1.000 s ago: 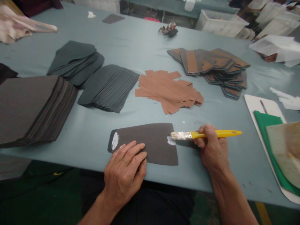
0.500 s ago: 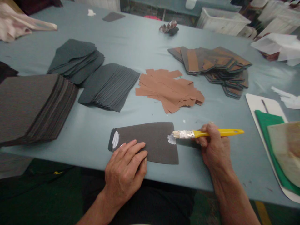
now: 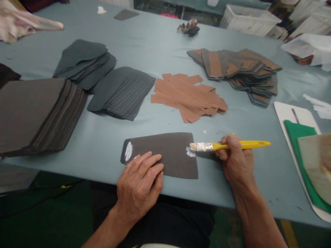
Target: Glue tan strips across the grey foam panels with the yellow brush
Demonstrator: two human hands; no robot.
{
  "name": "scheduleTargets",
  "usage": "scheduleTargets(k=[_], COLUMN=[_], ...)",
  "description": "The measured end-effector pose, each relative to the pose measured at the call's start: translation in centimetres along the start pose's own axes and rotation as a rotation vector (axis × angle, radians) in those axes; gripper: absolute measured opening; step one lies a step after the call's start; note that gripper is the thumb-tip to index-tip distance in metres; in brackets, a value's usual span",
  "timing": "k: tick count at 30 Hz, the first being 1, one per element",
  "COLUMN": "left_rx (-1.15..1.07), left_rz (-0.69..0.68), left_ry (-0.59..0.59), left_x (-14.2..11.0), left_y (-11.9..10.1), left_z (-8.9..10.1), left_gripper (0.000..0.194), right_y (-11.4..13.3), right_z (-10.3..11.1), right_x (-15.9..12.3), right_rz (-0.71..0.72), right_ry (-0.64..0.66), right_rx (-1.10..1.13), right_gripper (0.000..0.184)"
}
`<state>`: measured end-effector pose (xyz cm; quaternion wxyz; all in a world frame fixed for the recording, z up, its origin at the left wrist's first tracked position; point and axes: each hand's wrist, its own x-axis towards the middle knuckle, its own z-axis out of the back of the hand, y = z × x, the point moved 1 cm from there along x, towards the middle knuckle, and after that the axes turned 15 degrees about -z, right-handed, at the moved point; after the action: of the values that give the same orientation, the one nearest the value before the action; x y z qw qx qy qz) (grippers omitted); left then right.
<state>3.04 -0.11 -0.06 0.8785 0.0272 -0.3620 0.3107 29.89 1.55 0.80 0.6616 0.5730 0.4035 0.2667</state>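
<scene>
A dark grey cut sheet (image 3: 168, 153) lies near the table's front edge, with white glue dabs at its left and right ends. My left hand (image 3: 139, 184) rests flat on its lower left part, fingers stretched out. My right hand (image 3: 235, 162) is closed round the yellow handle of a brush (image 3: 227, 146). The brush's bristles touch the glue dab at the sheet's right edge.
A thick stack of grey sheets (image 3: 36, 117) sits at the left, with two fanned dark stacks (image 3: 121, 93) beyond it. Brown strips (image 3: 188, 98) lie in the middle, finished pieces with brown bands (image 3: 240, 72) at the back right. A white board with green material (image 3: 300, 137) lies right.
Both hands and the brush stay almost in place; the brush tip shifts only slightly at the sheet's right edge. The view has drifted a little.
</scene>
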Motion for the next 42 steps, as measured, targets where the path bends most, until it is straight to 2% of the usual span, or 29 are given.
scheduleTargets(k=[42], left_rx=[0.010], left_rz=[0.011], left_ry=[-0.009], left_x=[-0.07], left_y=[-0.06], left_z=[-0.06], left_gripper=[0.018], right_y=[0.13], right_z=[-0.04], right_x=[-0.22], right_rz=[0.012], right_ry=[-0.009], right_rx=[-0.027], right_gripper=[0.038])
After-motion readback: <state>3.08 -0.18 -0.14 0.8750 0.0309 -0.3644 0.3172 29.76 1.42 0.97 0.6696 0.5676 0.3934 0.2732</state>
